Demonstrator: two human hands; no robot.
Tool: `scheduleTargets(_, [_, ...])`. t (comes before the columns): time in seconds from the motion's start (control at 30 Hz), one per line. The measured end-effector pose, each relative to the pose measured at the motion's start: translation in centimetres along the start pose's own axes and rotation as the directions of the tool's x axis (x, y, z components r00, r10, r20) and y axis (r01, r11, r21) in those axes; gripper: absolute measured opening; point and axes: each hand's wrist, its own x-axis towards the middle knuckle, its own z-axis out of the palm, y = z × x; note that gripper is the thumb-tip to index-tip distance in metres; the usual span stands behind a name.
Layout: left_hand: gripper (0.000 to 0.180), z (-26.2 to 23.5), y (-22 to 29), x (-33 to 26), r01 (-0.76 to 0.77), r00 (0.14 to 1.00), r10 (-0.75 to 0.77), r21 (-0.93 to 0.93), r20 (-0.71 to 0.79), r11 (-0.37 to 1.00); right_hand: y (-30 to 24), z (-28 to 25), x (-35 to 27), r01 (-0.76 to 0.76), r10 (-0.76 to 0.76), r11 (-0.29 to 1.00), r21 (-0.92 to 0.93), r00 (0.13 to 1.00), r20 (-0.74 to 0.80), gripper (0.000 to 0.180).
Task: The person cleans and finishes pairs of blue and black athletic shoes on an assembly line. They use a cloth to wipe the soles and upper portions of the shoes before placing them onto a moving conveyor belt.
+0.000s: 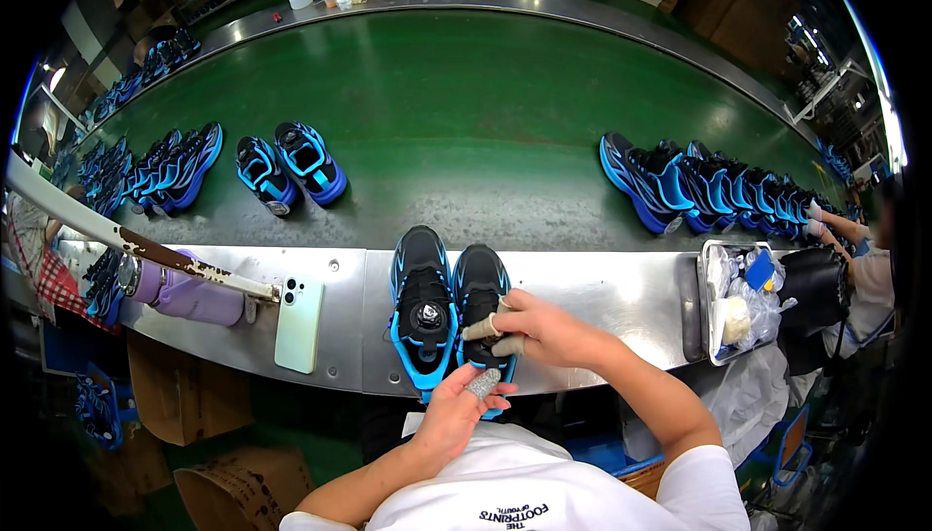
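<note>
Two black and blue sneakers stand side by side at the metal edge before me, toes pointing away. The left sneaker (422,283) shows a round dial on its tongue, and no hand is on it. My right hand (539,330), with beige covers on some fingertips, is closed over the tongue of the right sneaker (481,274). Its fingers hide that tongue, so I cannot see what they pinch there. My left hand (458,410) grips the heel of the same sneaker from the near side; one finger wears a grey sparkly wrap.
On the metal edge lie a pale green phone (299,325) and a purple bottle (199,293) behind a slanting white pole (126,238). A tray of plastic bags (743,303) sits at right. Sneakers line the green belt (466,94). Another person's hands (825,218) touch the right row.
</note>
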Motion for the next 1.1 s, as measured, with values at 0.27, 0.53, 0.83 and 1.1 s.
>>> scheduleTargets(0.27, [0.022, 0.4, -0.6, 0.9, 0.026, 0.999, -0.026, 0.006, -0.035, 1.000, 0.9, -0.1, -0.3, 0.070, -0.069, 0.992, -0.101, 0.998, 0.012, 0.040])
scheduleTargets(0.53, [0.021, 0.5, -0.7, 1.2, 0.060, 0.996, -0.057, 0.050, -0.071, 0.997, 0.6, 0.3, -0.9, 0.048, -0.057, 0.995, -0.084, 0.992, -0.113, 0.036])
scheduleTargets(0.83, [0.022, 0.9, -0.5, 1.4, 0.072, 0.995, -0.068, 0.046, -0.077, 0.996, 1.5, 0.7, -0.5, 0.123, -0.149, 0.981, -0.152, 0.973, -0.179, 0.033])
scheduleTargets(1.1, [0.024, 0.6, -0.7, 1.6, 0.079, 0.994, -0.076, 0.038, -0.073, 0.996, 1.2, 0.8, -0.4, 0.093, -0.116, 0.985, -0.145, 0.981, -0.158, 0.023])
